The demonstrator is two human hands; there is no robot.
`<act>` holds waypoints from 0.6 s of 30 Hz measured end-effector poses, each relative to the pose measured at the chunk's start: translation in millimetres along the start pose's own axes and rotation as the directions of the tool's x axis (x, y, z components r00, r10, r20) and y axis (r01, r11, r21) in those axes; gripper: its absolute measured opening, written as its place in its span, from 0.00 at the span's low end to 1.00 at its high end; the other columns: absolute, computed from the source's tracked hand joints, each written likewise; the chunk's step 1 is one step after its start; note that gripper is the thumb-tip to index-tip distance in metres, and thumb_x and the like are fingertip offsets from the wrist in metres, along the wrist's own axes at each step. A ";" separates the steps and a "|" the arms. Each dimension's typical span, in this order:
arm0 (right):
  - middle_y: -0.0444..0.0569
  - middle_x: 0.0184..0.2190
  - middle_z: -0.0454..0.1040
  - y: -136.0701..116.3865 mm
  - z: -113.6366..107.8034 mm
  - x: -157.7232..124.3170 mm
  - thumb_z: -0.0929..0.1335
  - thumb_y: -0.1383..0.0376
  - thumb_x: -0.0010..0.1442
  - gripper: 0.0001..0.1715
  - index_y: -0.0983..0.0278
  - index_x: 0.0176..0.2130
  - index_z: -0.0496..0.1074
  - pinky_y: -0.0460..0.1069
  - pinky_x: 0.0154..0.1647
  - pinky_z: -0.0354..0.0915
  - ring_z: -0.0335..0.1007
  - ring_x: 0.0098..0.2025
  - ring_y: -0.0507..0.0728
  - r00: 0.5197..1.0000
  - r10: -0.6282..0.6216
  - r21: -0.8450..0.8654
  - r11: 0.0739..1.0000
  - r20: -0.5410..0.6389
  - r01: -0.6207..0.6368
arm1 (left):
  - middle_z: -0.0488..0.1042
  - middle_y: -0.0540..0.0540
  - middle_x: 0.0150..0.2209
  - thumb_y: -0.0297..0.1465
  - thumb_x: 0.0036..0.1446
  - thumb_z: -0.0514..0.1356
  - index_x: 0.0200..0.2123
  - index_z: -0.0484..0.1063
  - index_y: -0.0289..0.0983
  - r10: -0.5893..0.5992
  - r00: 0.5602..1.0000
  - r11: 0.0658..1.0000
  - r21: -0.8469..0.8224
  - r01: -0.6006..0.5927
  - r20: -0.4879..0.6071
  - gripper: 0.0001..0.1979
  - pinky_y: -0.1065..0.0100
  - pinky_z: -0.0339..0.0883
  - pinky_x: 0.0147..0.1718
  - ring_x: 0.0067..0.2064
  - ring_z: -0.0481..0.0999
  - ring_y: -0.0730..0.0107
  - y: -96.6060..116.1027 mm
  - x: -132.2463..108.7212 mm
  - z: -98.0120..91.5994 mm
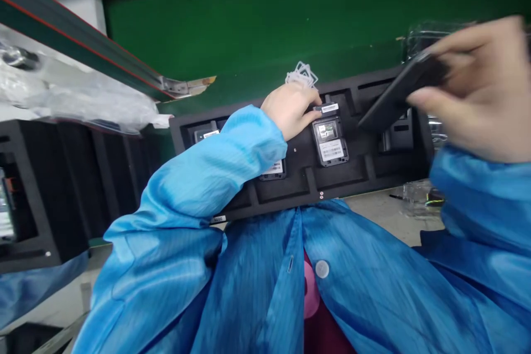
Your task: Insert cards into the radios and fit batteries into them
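A black compartment tray lies across the bench in front of me, with small black labelled modules in some pockets. My left hand rests on the tray with fingers curled and pressed on the top end of one module. My right hand is raised at the right, blurred, fingers closed around a flat dark slab tilted over the tray's right end. Both arms are in blue sleeves.
A green surface runs behind the tray. A clump of clear plastic bits sits at the tray's far edge. Another black tray stands at the left under crinkled clear plastic. Clear packaging lies at the right.
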State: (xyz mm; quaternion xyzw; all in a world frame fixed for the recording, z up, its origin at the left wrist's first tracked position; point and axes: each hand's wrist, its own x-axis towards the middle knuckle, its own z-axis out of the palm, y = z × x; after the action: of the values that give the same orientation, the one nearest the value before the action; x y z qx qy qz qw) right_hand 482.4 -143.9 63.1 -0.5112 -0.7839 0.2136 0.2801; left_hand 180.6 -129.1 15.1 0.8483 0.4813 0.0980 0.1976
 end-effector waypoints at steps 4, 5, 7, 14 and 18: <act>0.50 0.53 0.73 -41.5 48.5 2.3 0.70 0.51 0.65 0.23 0.55 0.56 0.69 0.58 0.51 0.73 0.75 0.51 0.61 0.932 -0.076 0.206 0.979 0.355 0.002 | 0.80 0.43 0.49 0.34 0.68 0.60 0.52 0.79 0.39 -0.005 0.999 1.000 0.008 0.005 0.032 0.13 0.55 0.70 0.56 0.55 0.78 0.54 0.1 1.6 -3.2; 0.49 0.53 0.73 -41.7 55.8 3.2 0.70 0.52 0.66 0.22 0.55 0.56 0.69 0.59 0.52 0.73 0.75 0.51 0.61 0.919 -0.082 0.203 0.979 0.386 0.002 | 0.80 0.43 0.49 0.35 0.68 0.60 0.52 0.79 0.39 0.002 0.999 1.000 0.014 -0.003 0.038 0.13 0.55 0.70 0.56 0.55 0.78 0.54 0.3 1.7 -4.2; 0.47 0.53 0.74 -37.1 64.7 4.8 0.69 0.55 0.65 0.21 0.54 0.56 0.69 0.60 0.53 0.72 0.75 0.52 0.62 0.905 -0.084 0.180 0.984 0.417 0.008 | 0.81 0.43 0.49 0.35 0.69 0.59 0.52 0.79 0.39 0.016 0.999 1.000 0.017 -0.016 0.043 0.13 0.55 0.71 0.55 0.54 0.78 0.54 0.6 1.9 -6.1; 0.47 0.54 0.75 -32.1 70.2 7.4 0.67 0.54 0.65 0.23 0.54 0.58 0.70 0.62 0.52 0.70 0.74 0.49 0.64 0.896 -0.048 0.062 0.998 0.441 0.023 | 0.80 0.42 0.53 0.34 0.70 0.58 0.53 0.78 0.39 0.005 0.996 1.000 0.026 -0.007 0.093 0.13 0.52 0.71 0.57 0.57 0.77 0.51 2.3 3.6 -9.2; 0.49 0.54 0.75 -32.6 70.4 6.8 0.66 0.53 0.67 0.25 0.55 0.60 0.69 0.62 0.53 0.68 0.73 0.49 0.64 0.888 -0.027 0.019 1.000 0.459 0.021 | 0.80 0.43 0.53 0.35 0.70 0.58 0.53 0.78 0.41 -0.004 0.995 0.999 0.046 -0.001 0.101 0.13 0.52 0.71 0.57 0.57 0.77 0.52 3.2 4.1 -10.0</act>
State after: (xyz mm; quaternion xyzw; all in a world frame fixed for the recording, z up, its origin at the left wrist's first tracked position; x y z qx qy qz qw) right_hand 411.8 -153.7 31.9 -0.4345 -0.8328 0.3302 0.0932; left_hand 181.7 -124.7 25.5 0.8561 0.4736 0.0440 0.2022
